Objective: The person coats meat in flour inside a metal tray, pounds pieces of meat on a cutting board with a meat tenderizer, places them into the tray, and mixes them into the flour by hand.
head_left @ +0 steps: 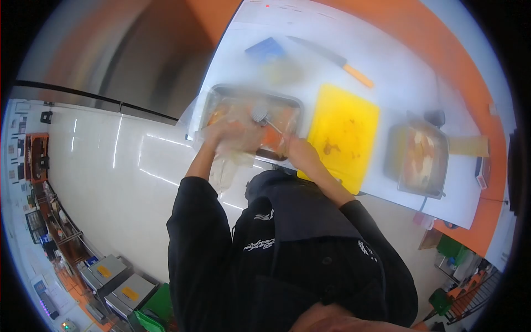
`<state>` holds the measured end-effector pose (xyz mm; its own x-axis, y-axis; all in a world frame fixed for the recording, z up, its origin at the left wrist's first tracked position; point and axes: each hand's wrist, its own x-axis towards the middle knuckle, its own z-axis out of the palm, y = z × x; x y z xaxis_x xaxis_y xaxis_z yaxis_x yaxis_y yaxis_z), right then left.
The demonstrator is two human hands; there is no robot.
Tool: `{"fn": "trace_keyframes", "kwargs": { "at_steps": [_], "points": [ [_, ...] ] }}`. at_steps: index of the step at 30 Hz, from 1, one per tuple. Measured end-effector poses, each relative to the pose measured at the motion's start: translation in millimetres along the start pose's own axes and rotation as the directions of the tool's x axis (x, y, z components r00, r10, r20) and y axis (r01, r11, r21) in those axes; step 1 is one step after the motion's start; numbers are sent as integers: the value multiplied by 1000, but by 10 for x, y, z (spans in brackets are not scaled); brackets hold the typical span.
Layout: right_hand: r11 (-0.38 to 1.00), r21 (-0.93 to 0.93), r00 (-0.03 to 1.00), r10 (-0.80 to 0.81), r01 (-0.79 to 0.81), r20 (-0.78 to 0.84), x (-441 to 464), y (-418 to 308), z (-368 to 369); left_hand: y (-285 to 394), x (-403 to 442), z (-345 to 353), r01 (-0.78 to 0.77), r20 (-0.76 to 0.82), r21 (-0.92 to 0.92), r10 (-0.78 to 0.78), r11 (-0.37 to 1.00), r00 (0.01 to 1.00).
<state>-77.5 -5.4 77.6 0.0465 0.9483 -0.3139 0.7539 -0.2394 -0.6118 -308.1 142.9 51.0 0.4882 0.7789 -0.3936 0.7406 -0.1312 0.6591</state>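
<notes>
A metal tray on the white table holds orange-red pieces under clear plastic film. My left hand is at the tray's left side, on the film; blur hides its fingers. My right hand, at the tray's right front corner, is closed on the handle of a metal tool with a flat round head. The tool's head is over the middle of the tray. Just right of my right hand lies a yellow cutting board with brownish scraps on it.
A knife with an orange handle lies behind the board, with a blue item to its left. At the right stands a second metal container with pale food inside. The white table has its front edge near my body.
</notes>
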Motion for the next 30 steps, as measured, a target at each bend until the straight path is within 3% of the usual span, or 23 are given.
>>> {"fn": "trace_keyframes", "kwargs": {
  "at_steps": [2, 5, 7, 9, 11, 14, 17, 19, 22, 23, 26, 28, 29, 30],
  "points": [
    [999, -37, 1000, -22, 22, -3, 7, -19, -3, 44, -2, -91, -188, 48, 307, 182, 933, 982],
    [993, -103, 998, -59, 57, -12, 56, 44, 53, 26, 104, -302, -374, 442, 664, 63, 648, 895],
    [989, -138, 999, -47, 47, 5, 96, 63, 86, 9, -81, -453, -217, 322, 230, 136, 949, 937],
    [990, -143, 1000, 10, -7, 18, 126, 44, 73, 205, -367, -568, -62, 195, -279, 120, 958, 973],
    [990, -137, 999, 25, -21, 26, 104, -1, 27, 562, -659, -661, 53, 105, -713, 31, 699, 994],
    [994, -108, 998, 17, -10, 63, 45, -53, -62, 171, -560, -708, 112, 75, -915, -109, 388, 991],
    [996, -92, 993, 16, -5, 113, 88, -12, -109, 413, -677, -723, 78, 8, -969, -290, 233, 957],
    [993, -103, 995, -53, 62, 90, 52, 67, -165, 425, -724, -676, 12, -45, -976, -253, 219, 966],
    [941, 335, 992, -5, 47, -124, -20, 468, 29, 637, -830, -534, -143, -223, -937, -230, 318, 947],
    [923, 384, 995, 25, 16, -100, -97, 564, 11, 736, -852, -489, -198, -293, -908, -220, 370, 930],
    [828, 544, 985, 171, -133, -19, -523, 555, -365, 927, -770, -354, -234, -304, -859, -85, 456, 949],
    [698, 658, 943, 328, -281, 54, -805, 670, -538, 1377, -699, -255, -125, -259, -806, -154, 579, 953],
    [732, 632, 944, 331, -256, -2, -926, 823, -569, 1577, -644, -152, -68, -238, -769, -186, 635, 953],
    [765, 602, 942, 330, -231, -57, -1048, 1013, -580, 1679, -562, -11, -68, -280, -604, -132, 794, 951]
  ]
}}
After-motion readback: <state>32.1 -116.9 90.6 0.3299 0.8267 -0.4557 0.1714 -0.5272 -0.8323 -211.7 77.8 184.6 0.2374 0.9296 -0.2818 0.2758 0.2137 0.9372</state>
